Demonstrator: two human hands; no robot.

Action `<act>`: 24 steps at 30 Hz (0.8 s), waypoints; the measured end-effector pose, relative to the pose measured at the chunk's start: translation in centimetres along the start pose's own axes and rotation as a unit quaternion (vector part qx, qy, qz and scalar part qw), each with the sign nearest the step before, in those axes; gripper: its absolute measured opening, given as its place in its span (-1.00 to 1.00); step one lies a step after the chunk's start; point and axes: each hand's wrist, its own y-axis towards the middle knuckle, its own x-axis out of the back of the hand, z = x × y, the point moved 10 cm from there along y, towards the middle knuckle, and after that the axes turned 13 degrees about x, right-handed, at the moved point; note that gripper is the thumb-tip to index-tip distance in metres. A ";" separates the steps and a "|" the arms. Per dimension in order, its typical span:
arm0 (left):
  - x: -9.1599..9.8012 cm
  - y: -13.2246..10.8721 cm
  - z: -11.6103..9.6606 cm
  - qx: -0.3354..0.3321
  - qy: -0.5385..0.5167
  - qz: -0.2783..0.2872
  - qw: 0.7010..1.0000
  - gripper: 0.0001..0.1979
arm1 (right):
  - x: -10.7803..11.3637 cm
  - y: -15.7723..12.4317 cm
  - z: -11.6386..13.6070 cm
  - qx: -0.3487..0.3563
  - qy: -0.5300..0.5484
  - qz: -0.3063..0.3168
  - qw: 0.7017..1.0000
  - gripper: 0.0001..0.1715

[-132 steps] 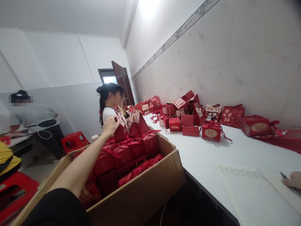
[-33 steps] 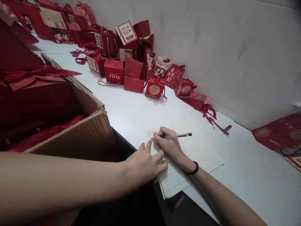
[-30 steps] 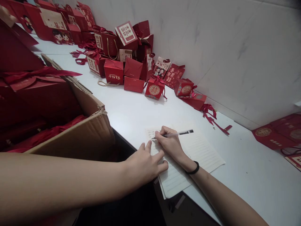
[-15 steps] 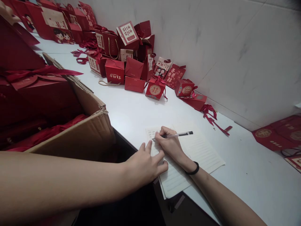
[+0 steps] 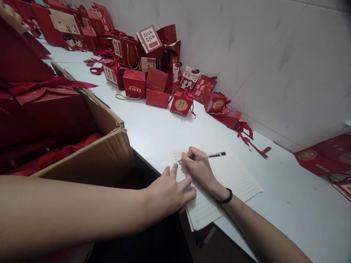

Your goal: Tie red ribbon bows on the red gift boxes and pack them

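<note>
Between the fingers of my right hand (image 5: 199, 167) is a pen (image 5: 212, 155) with a clear barrel and a dark label. Its tip meets the lined paper (image 5: 233, 179) near the upper left corner, where a few short rows of handwriting show. My left hand (image 5: 171, 190) rests with spread fingers on the left edge of the paper, just beside my right hand. The sheets lie over the front edge of the white table (image 5: 285, 204), with their lower corner past it. A black band (image 5: 225, 196) circles my right wrist.
A cardboard box (image 5: 109, 146) of red gift boxes stands at the left, against the table. Another person's hand (image 5: 13, 18) is at the upper left. Red gift boxes (image 5: 134, 84) line the wall, with loose ribbon (image 5: 246, 133) and a red bag (image 5: 323, 155) to the right.
The other person's hand at the upper left has shifted slightly right and down. My own hands, the pen and the paper stay nearly in place.
</note>
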 end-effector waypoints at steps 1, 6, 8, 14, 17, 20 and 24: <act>-0.1 0.0 0.0 0.002 0.000 0.004 1.000 -0.63 | -0.1 0.0 -0.1 -0.007 0.012 0.002 1.000 -0.64; -0.2 0.1 0.0 0.001 0.002 0.012 1.000 -0.64 | -0.6 -0.1 -0.4 -0.012 0.032 0.022 0.999 -0.62; -0.1 0.2 -0.1 0.002 0.002 0.010 1.000 -0.64 | -0.8 -0.2 -0.5 -0.011 0.040 0.026 0.999 -0.61; -0.2 0.2 -0.1 -0.002 0.000 0.007 1.000 -0.64 | -0.6 -0.2 -0.6 -0.004 0.006 0.026 1.000 -0.66; -0.1 0.1 0.0 -0.001 -0.001 -0.001 1.000 -0.65 | -0.7 -0.3 -0.7 -0.018 0.030 0.024 0.999 -0.65; 0.1 0.1 0.0 0.000 0.000 -0.012 1.000 -0.65 | -0.8 -0.3 -0.7 -0.019 0.042 0.025 0.999 -0.63; 0.1 0.1 0.0 0.000 0.003 -0.016 1.000 -0.66 | -0.8 -0.3 -0.7 -0.014 0.008 0.029 0.999 -0.66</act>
